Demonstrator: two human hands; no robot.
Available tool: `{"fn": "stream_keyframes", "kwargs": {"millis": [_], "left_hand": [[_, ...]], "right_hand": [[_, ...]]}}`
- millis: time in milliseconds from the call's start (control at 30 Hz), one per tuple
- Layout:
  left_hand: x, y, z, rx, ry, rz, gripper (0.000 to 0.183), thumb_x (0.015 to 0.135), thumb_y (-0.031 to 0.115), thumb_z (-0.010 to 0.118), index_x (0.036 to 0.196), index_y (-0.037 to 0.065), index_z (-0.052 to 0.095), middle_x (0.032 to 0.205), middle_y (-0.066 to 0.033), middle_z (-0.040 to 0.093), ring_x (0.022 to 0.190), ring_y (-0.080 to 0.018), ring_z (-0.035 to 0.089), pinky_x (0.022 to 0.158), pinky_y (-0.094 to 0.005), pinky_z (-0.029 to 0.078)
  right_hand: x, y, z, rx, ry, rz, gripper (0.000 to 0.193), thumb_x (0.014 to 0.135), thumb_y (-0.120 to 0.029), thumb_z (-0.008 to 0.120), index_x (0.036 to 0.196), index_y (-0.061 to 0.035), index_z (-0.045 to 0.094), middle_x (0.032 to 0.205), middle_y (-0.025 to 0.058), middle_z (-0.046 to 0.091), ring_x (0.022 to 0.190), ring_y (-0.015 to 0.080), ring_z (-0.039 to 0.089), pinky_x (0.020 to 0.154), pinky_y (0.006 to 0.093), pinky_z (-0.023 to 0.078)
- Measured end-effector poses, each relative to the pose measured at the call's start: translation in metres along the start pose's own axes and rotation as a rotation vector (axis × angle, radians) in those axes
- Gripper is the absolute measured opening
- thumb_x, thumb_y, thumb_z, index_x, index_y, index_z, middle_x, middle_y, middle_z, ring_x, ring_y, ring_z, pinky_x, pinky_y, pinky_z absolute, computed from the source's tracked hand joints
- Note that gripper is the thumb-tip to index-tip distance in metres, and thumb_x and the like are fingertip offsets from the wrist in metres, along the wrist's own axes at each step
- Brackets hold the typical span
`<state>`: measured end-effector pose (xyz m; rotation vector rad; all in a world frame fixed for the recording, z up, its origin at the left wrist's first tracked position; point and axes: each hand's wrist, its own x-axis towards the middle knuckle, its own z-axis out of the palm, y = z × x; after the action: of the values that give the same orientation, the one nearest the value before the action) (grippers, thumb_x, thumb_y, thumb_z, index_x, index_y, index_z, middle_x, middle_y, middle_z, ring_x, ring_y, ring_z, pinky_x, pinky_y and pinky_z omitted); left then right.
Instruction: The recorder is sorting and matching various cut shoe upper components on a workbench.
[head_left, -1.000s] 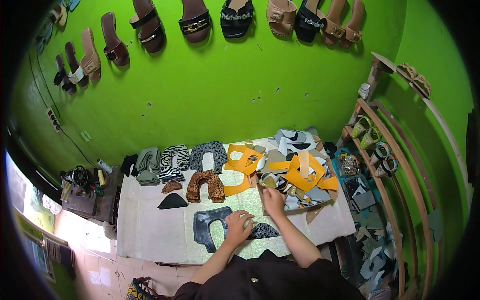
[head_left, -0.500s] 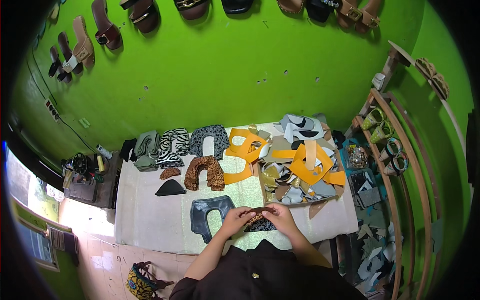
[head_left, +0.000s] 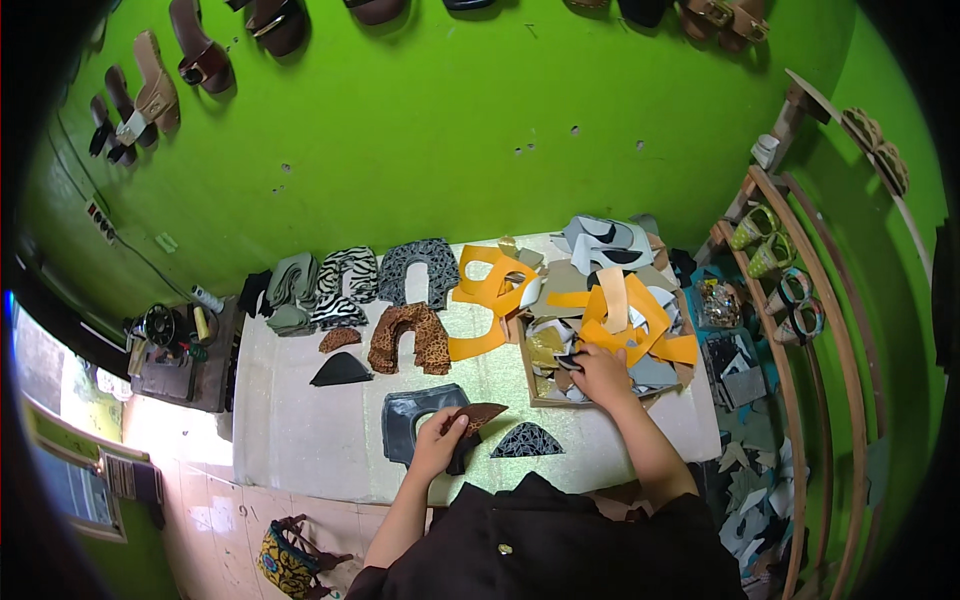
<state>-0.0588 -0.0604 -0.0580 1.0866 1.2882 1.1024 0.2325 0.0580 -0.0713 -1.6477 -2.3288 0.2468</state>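
Note:
My left hand [head_left: 438, 442] pinches a brown half-moon leopard-print piece [head_left: 485, 414] above the right side of a dark grey U-shaped piece [head_left: 397, 408]. Farther right, my right hand [head_left: 604, 378] is over the shallow box [head_left: 566, 403] of offcuts, its fingers closed on a small dark scrap [head_left: 569, 361]. Between my hands a black-and-white patterned half-moon [head_left: 528, 441] lies flat on the table. Yellow-orange cut-outs [head_left: 646, 318] and grey, white and gold scraps surround the right hand.
Stacked U-shaped pieces line the table's back: leopard [head_left: 408, 340], zebra [head_left: 347, 276], grey patterned [head_left: 418, 270]. A black half-moon [head_left: 341, 369] lies at left. A wooden rack [head_left: 800, 400] stands right, a machine [head_left: 170, 335] left. Sandals [head_left: 205, 60] hang on the green wall.
My hands have parted. The left moved left with the leopard-print piece; the right moved up and right into the offcuts. The patterned half-moon is now uncovered on the table.

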Motion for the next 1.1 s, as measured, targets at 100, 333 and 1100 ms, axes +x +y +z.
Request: {"fn": "stream_keyframes", "kwargs": {"millis": [100,333,1100], "left_hand": [[-0.005,0.002,-0.005,-0.013,0.002,-0.008,0.019,0.091,0.017,0.054,0.098,0.000,0.060,0.083,0.0001,0.059,0.075,-0.0054,0.052,0.069,-0.0209,0.042],[-0.006,0.001,-0.001,0.000,0.022,0.018,0.020,0.091,0.017,0.054,0.099,0.000,0.060,0.084,0.0002,0.059,0.076,-0.0057,0.052,0.070,-0.0213,0.042],[0.006,0.003,-0.001,-0.129,0.014,0.126,0.023,0.092,0.007,0.049,0.115,0.002,0.048,0.089,-0.0062,0.059,0.074,-0.0068,0.055,0.065,-0.0234,0.050]], "right_hand": [[-0.008,0.000,-0.001,-0.071,-0.114,0.069,0.021,0.076,-0.031,0.062,0.075,-0.0122,0.071,0.100,0.0045,0.059,0.097,0.0220,0.054,0.079,0.0435,0.029],[0.009,0.001,0.012,-0.060,-0.123,0.206,0.021,0.075,-0.031,0.064,0.080,-0.0110,0.069,0.098,0.0056,0.061,0.096,0.0229,0.055,0.078,0.0433,0.030],[-0.015,-0.011,-0.106,1.430,0.013,0.084,0.039,0.077,0.007,0.058,0.115,0.0023,0.049,0.107,0.0096,0.054,0.098,0.0125,0.054,0.087,0.0252,0.044]]}}
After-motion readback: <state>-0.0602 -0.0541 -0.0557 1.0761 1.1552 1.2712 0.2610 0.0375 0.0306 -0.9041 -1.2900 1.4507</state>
